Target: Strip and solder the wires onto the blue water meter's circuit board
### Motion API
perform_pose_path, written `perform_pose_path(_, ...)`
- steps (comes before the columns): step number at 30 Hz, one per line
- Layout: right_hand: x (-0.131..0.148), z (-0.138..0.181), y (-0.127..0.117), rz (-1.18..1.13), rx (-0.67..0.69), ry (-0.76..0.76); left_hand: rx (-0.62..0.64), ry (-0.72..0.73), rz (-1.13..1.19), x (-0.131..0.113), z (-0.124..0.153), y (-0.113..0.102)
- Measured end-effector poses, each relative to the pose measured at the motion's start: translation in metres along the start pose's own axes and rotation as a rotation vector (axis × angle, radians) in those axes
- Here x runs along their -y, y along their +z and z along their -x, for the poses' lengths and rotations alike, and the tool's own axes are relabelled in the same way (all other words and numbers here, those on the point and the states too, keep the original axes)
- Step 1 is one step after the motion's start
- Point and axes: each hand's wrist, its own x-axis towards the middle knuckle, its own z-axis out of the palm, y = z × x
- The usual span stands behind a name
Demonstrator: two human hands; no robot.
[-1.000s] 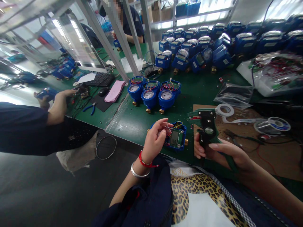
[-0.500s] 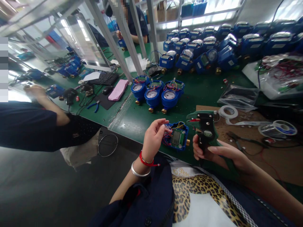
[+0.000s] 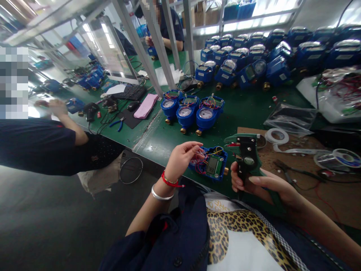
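An open blue water meter (image 3: pixel 212 163) with a small display and coloured wires lies at the near edge of the green table (image 3: pixel 242 109). My left hand (image 3: pixel 182 158) pinches some of its thin wires (image 3: pixel 200 155) between the fingertips at the meter's left side. My right hand (image 3: pixel 258 184) is wrapped round the handles of a green wire stripper (image 3: pixel 244 150), held upright just right of the meter.
Three open blue meters (image 3: pixel 193 109) stand in a row behind. Many closed meters (image 3: pixel 254 60) fill the back right. Tape roll (image 3: pixel 278 136), solder spool (image 3: pixel 338 160) and plastic bags (image 3: pixel 290 116) lie right. A seated co-worker (image 3: pixel 42 145) works at left; another person (image 3: pixel 166 26) sits at the far side.
My left hand has dropped slightly toward the meter's wires. The co-worker's arm at left has drawn back and up. The view has shifted a little left.
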Motion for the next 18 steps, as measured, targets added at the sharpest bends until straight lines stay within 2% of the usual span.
perform_pose_path(6, -0.0038, -0.0006, -0.004, 0.013, 0.032, -0.013, -0.002, -0.002, -0.015, 0.0013, -0.0023, 0.0008)
perform_pose_path(13, -0.0043, 0.0003, -0.0044, 0.003, 0.027, -0.017, 0.022, -0.08, 0.112, 0.0061, -0.0013, -0.0029)
perform_pose_path(18, -0.0054, -0.0005, -0.0054, 0.005, 0.014, -0.013, -0.014, -0.059, -0.01, 0.0056, -0.0008, -0.0053)
